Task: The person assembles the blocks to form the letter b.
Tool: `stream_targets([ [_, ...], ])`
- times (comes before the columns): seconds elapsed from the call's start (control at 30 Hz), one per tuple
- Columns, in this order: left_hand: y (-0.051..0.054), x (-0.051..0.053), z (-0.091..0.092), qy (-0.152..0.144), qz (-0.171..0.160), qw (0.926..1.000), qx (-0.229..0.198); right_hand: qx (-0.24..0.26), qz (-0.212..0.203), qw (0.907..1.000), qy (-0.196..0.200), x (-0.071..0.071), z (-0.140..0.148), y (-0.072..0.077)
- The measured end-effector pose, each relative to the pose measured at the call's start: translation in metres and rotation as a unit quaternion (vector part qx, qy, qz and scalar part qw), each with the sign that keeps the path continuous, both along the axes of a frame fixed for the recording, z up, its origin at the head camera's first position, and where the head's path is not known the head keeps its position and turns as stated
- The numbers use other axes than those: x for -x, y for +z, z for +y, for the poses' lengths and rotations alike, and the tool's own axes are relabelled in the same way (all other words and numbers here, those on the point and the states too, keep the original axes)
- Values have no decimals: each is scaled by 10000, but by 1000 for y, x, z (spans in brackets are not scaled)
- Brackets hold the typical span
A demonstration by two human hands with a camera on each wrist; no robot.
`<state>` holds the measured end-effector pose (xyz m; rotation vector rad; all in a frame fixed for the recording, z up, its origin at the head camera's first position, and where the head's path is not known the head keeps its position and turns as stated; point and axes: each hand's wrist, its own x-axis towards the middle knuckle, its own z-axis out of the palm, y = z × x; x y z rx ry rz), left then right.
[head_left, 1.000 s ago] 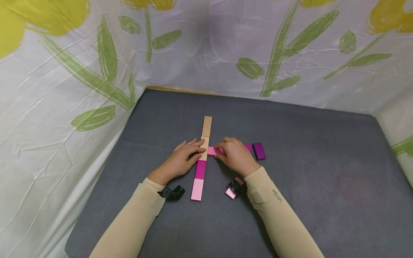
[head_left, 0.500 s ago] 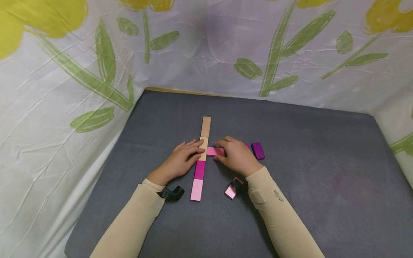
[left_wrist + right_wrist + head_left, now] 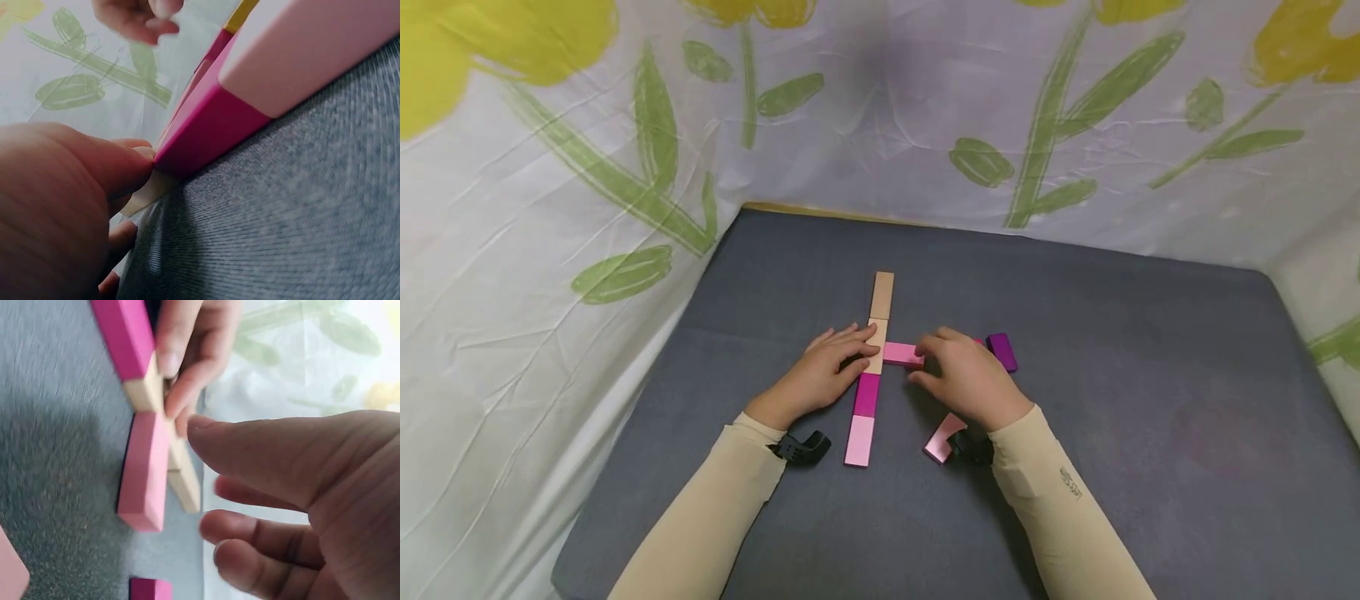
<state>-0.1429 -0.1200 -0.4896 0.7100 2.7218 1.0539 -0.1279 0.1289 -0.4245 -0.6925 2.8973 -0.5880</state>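
My left hand (image 3: 820, 375) lies over a cream block (image 3: 875, 346), its fingertips touching it. That block is part of a straight row, with a tan block (image 3: 882, 296) at the far end and a magenta block (image 3: 867, 394) and a pale pink block (image 3: 859, 442) on the near side. A pink block (image 3: 145, 472) lies crosswise, its end against the row's right side. Around the pink block's right part hovers my right hand (image 3: 973, 379), thumb and fingers spread apart; the right wrist view shows nothing between them.
A purple block (image 3: 1002, 352) lies right of my right hand. Another magenta block (image 3: 150, 589) is mostly hidden behind that hand in the head view. Nearer me, a loose pale pink block (image 3: 942, 437) is partly covered by the wristband (image 3: 972, 447). Grey cloth covers the table (image 3: 1150, 400).
My right hand has let go of the pink block and drawn back slightly to the right and nearer me, showing more of it. The left hand has stayed in place.
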Motion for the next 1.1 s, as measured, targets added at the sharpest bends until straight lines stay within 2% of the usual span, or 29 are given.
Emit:
stream_targets([
  [0.23,0,0,-1,-16,120,9999,-93,-499,-85,9980,-383,-28,3,3],
  [0.37,-1,0,-1,-12,170,9998,-104,-698,-415,9944,-672,-42,5,1],
  [0.63,-1,-1,0,21,83,9999,-102,-1118,-892,9846,-1004,-57,10,2],
  [0.83,-1,-1,1,22,54,9999,-106,-871,-1091,9846,-1050,-60,11,-3],
  [0.97,-2,-1,0,-7,68,9999,-115,-501,-1290,9837,-1152,-62,10,-6],
  [1.1,-2,0,0,4,77,9999,-108,-169,-1253,9855,-1129,-64,7,-8],
])
